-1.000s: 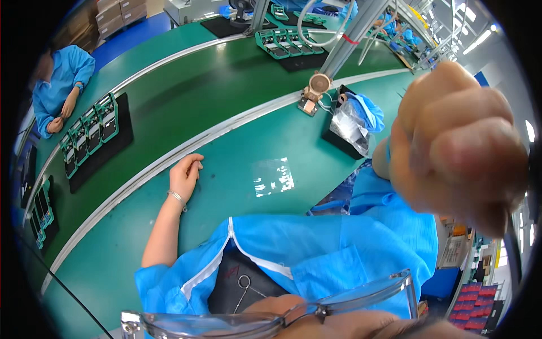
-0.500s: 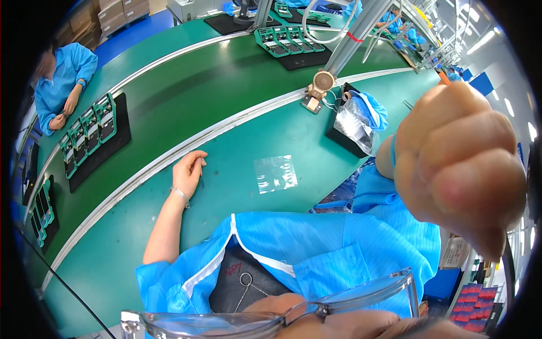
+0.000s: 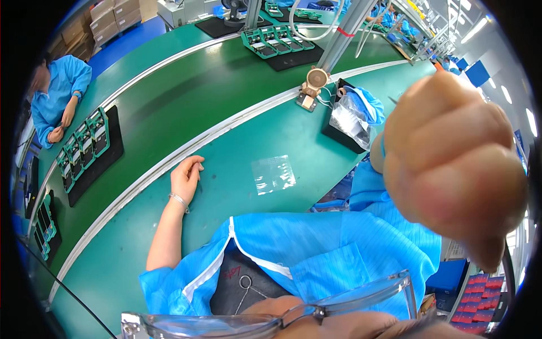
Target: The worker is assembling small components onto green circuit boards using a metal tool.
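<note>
My left hand (image 3: pixel 185 176) lies on the green tabletop (image 3: pixel 226 195) beside the pale rail, its fingers loosely bent and nothing visible in it. A clear plastic bag (image 3: pixel 274 175) lies flat to its right, apart from the hand. Raised large and close on the right is my right hand (image 3: pixel 451 158), its fingers curled into a fist. A thin dark tip (image 3: pixel 393 100) shows at the fist's left edge; whether the fist holds it I cannot tell. The inside of the fist is hidden.
A black box (image 3: pixel 342 135) with clear plastic and blue cloth stands beyond the bag, near a small fan-like device (image 3: pixel 316 79) and a metal post (image 3: pixel 345 34). Green frames (image 3: pixel 84 148) sit on black mats across the belt. A co-worker in blue (image 3: pixel 61 93) sits far left.
The whole view has shifted slightly. My right fist has moved a little left and down in the picture. My left hand stays resting on the tabletop, and the bag lies in place.
</note>
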The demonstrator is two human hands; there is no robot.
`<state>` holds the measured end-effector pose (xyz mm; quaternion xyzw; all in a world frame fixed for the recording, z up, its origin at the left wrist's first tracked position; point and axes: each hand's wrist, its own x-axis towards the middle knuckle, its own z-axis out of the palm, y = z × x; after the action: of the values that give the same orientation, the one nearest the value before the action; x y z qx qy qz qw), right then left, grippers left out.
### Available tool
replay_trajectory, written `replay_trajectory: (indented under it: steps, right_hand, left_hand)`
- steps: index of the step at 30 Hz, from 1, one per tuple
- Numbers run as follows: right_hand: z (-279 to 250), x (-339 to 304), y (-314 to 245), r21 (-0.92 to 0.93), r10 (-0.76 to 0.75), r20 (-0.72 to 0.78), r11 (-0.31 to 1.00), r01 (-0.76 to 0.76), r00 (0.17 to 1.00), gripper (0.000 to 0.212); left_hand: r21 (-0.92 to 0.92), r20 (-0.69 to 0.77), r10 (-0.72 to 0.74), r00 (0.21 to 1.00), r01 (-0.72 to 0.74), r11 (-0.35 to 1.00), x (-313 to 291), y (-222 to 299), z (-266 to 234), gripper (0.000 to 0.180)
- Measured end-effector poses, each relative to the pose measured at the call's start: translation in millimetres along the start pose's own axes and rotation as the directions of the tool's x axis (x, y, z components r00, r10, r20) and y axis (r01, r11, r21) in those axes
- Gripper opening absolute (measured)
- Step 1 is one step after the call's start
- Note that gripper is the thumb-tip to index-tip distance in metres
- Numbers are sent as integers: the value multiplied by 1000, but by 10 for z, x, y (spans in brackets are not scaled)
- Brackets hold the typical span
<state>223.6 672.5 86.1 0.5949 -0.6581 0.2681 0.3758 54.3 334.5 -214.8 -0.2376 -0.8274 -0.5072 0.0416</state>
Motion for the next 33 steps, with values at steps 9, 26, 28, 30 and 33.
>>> replay_trajectory:
  steps: [9,26,28,30,33]
  right_hand:
    - [-136,177,-92,179,270,185,936,-302,945,46]
    - [1562,-2553,2931,-186,827,-380,369,-910,413,28]
    - [1692,-2916,3222,-250,874,-375,224,-942,308,32]
    - [1812,-3015,3323,-337,925,-339,48,-940,169,48]
    - [1849,-3056,3417,-394,953,-299,-69,-917,56,71]
  left_hand:
    - [14,-2,-6,1000,6,1000,70,102,86,19]
    - [8,-14,-54,998,54,999,104,74,254,16]
    - [11,0,-70,998,70,997,116,85,268,17]
    - [17,-11,-69,998,69,997,66,88,296,17]
    - [-24,-40,-86,995,85,996,-12,6,372,17]
